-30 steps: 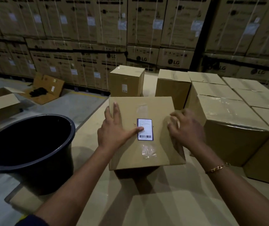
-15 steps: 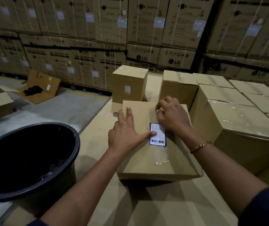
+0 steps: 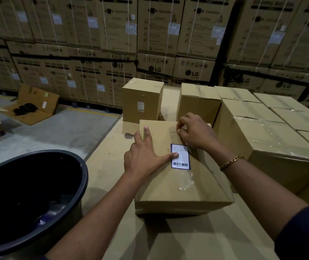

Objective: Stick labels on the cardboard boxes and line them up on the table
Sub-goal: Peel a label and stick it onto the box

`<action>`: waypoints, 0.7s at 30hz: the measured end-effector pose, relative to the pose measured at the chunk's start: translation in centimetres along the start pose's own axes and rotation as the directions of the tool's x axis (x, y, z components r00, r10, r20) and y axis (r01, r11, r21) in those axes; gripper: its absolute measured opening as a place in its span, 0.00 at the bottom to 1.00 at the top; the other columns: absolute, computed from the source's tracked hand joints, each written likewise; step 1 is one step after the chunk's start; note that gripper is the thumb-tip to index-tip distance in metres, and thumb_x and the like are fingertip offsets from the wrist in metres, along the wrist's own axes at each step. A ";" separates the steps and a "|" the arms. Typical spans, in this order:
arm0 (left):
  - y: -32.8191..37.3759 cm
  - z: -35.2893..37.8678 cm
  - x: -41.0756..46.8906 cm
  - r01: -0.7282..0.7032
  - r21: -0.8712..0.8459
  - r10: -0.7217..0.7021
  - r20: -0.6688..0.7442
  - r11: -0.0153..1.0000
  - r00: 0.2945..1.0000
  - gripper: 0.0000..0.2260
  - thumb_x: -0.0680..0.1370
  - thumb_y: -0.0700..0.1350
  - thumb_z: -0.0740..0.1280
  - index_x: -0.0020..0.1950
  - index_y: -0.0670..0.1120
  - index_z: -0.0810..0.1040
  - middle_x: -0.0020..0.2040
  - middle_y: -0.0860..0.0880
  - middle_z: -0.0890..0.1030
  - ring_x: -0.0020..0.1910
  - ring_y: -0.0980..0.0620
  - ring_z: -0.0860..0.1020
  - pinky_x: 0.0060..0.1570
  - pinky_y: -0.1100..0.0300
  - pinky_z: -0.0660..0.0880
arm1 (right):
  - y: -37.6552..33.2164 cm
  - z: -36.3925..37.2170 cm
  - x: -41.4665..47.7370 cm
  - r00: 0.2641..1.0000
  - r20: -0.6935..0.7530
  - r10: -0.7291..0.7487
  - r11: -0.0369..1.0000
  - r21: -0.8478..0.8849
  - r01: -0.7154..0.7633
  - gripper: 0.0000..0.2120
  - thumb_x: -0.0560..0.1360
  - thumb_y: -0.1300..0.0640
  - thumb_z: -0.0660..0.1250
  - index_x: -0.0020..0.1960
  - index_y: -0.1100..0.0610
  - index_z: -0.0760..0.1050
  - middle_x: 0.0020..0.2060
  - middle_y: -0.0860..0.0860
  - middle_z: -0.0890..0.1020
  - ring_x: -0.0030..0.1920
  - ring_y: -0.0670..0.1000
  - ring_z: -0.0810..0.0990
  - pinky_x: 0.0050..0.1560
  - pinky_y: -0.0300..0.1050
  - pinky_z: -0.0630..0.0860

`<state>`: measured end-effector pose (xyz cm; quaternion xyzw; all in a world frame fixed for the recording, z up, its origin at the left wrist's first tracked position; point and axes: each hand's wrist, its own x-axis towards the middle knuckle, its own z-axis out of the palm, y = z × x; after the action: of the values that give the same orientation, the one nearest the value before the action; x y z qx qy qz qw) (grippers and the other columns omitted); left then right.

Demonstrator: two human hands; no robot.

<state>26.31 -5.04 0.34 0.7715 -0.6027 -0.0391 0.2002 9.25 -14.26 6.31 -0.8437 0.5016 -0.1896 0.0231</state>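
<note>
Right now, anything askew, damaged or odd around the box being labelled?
Yes: wrinkled clear film sits on the near box just below the label, crumpled instead of flat. The label itself looks square to the box. On the floor at left, a flattened cardboard sheet lies loose.

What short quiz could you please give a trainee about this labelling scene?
1. True or false: the left hand presses its thumb on the label atop the box.
2. What stands to the left of that box? A) a bin B) a chair C) a trolley
3. Which wrist wears the bracelet?

Key: 1 true; 2 A; 3 that of the right hand.
</note>
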 end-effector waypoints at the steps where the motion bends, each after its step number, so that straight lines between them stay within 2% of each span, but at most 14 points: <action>1: 0.0 0.0 0.1 0.001 -0.003 -0.001 0.006 1.000 1.000 0.61 0.61 0.85 0.54 0.83 0.51 0.39 0.81 0.43 0.52 0.71 0.39 0.70 0.60 0.46 0.73 | 0.0 -0.1 0.0 1.000 -0.005 0.003 1.000 0.019 -0.002 0.03 0.80 0.52 0.65 0.52 0.48 0.77 0.54 0.46 0.75 0.58 0.50 0.72 0.48 0.47 0.71; 5: -0.1 0.2 0.8 0.007 -0.004 -0.007 0.025 1.000 1.000 0.62 0.60 0.86 0.55 0.82 0.51 0.39 0.81 0.42 0.53 0.71 0.39 0.70 0.60 0.47 0.74 | 0.4 -1.1 -0.8 1.000 0.031 0.003 0.996 0.088 -0.006 0.02 0.82 0.50 0.62 0.50 0.45 0.70 0.46 0.45 0.79 0.48 0.51 0.77 0.38 0.45 0.68; 8: 0.1 0.2 1.5 0.007 0.003 -0.007 0.046 1.000 0.999 0.62 0.60 0.86 0.54 0.83 0.50 0.41 0.80 0.42 0.54 0.70 0.39 0.71 0.58 0.48 0.74 | 0.6 -1.8 -1.7 1.000 0.024 0.000 0.993 0.114 -0.003 0.03 0.80 0.44 0.57 0.50 0.41 0.67 0.46 0.46 0.83 0.45 0.54 0.80 0.44 0.53 0.78; 11: 0.3 0.2 2.0 -0.009 0.014 0.008 0.056 1.000 0.998 0.62 0.61 0.86 0.54 0.83 0.49 0.42 0.80 0.41 0.55 0.70 0.38 0.71 0.57 0.47 0.73 | 0.8 -1.5 -2.2 0.996 0.075 0.040 0.985 0.162 -0.052 0.04 0.80 0.42 0.54 0.47 0.38 0.64 0.44 0.41 0.85 0.43 0.50 0.83 0.47 0.58 0.80; 14: 0.3 0.4 2.3 -0.026 0.024 0.025 0.068 0.999 0.997 0.61 0.61 0.86 0.53 0.83 0.50 0.43 0.80 0.41 0.56 0.71 0.38 0.70 0.58 0.47 0.74 | 1.5 -1.1 -2.3 0.986 0.121 0.115 0.935 0.322 -0.148 0.04 0.82 0.45 0.60 0.50 0.42 0.67 0.45 0.44 0.85 0.45 0.50 0.84 0.50 0.60 0.80; 17: 0.4 0.4 2.7 -0.025 0.017 0.024 0.085 1.000 0.996 0.61 0.61 0.85 0.55 0.83 0.51 0.43 0.80 0.41 0.56 0.72 0.39 0.70 0.60 0.47 0.73 | 2.0 -1.4 -2.5 0.967 0.207 0.152 0.907 0.360 -0.220 0.18 0.75 0.52 0.73 0.59 0.50 0.68 0.48 0.49 0.82 0.50 0.54 0.82 0.51 0.58 0.80; 19: 0.5 0.4 2.9 -0.031 0.020 0.029 0.096 0.999 0.995 0.60 0.62 0.84 0.56 0.83 0.51 0.43 0.80 0.42 0.56 0.72 0.39 0.69 0.61 0.46 0.73 | 2.0 -1.5 -2.4 0.950 0.268 0.157 0.920 0.311 -0.240 0.27 0.71 0.56 0.77 0.65 0.51 0.66 0.46 0.49 0.81 0.50 0.55 0.82 0.52 0.57 0.79; 21: 0.6 0.4 3.2 -0.030 0.018 0.028 0.110 0.999 0.994 0.60 0.62 0.84 0.56 0.83 0.50 0.43 0.79 0.42 0.57 0.73 0.39 0.68 0.61 0.46 0.73 | 2.0 -1.4 -2.0 0.926 0.329 0.186 0.920 0.273 -0.282 0.32 0.70 0.58 0.78 0.68 0.51 0.66 0.46 0.50 0.82 0.50 0.53 0.82 0.51 0.53 0.78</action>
<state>26.53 -8.31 0.77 0.7613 -0.6242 -0.0725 0.1597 6.25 -13.37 6.51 -0.7811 0.5537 -0.1343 0.2555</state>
